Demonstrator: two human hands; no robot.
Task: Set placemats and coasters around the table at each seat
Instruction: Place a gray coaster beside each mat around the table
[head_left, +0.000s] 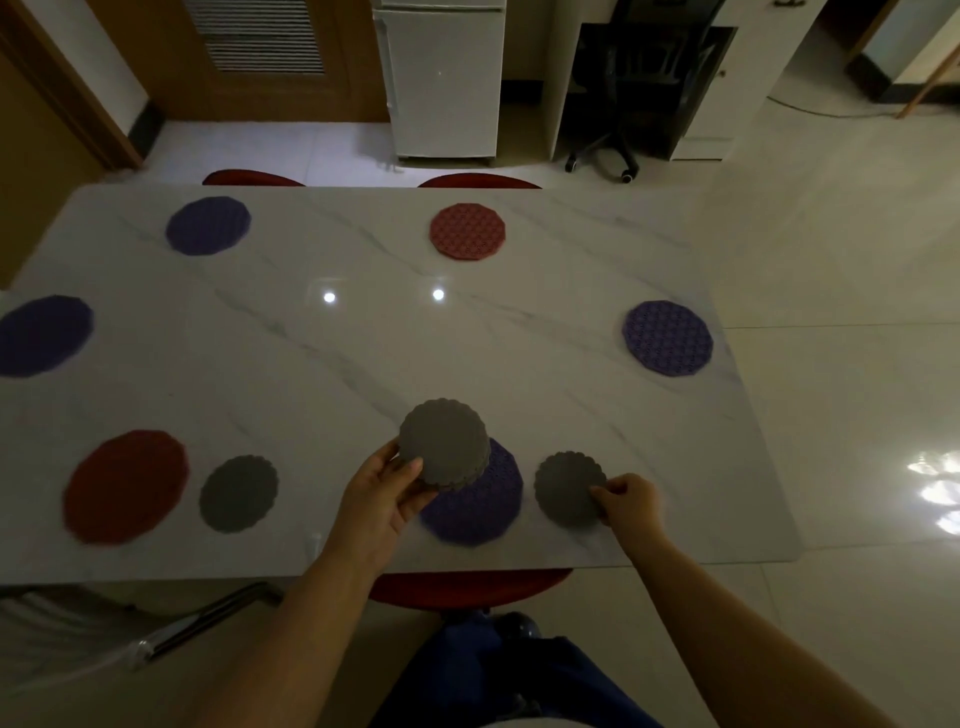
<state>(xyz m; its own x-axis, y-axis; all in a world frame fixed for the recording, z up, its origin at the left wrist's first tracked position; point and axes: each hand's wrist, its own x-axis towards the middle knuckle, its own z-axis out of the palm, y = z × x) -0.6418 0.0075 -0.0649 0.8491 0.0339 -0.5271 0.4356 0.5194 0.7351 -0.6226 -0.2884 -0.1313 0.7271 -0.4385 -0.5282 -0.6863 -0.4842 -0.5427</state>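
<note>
A stack of grey coasters (444, 442) is gripped in the left hand (382, 496), thumb on top and fingers curled beneath, above the near purple placemat (480, 506) on the marble table (363, 343). A single grey coaster (569, 487), lying just right of that placemat, is pinched at its edge by the right hand (631, 503). Another grey coaster (239, 493) is seen beside the red placemat (125, 486) at the near left, and four further placemats are laid around the far and side edges.
</note>
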